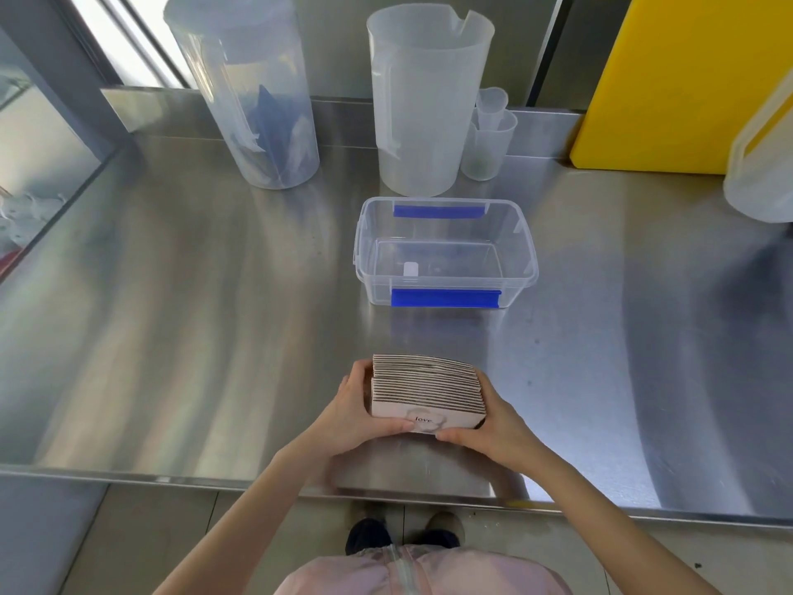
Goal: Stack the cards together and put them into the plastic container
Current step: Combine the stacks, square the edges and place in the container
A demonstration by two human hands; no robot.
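A thick stack of cards (427, 386) stands on edge on the steel table, pressed together into one block; the nearest card faces me and reads "love". My left hand (358, 412) clasps the stack's left side and my right hand (485, 427) clasps its right side, thumbs on the front card. The clear plastic container (446, 251) with blue clips sits open, without a lid, a short way beyond the stack. Only a small white piece lies inside it.
Behind the container stand a tall clear pitcher (253, 92) holding blue items, a translucent measuring jug (425, 100) and small nested cups (489, 135). A yellow board (678, 79) leans at back right beside a plastic tub (764, 165). The table's front edge (257, 483) runs below my hands.
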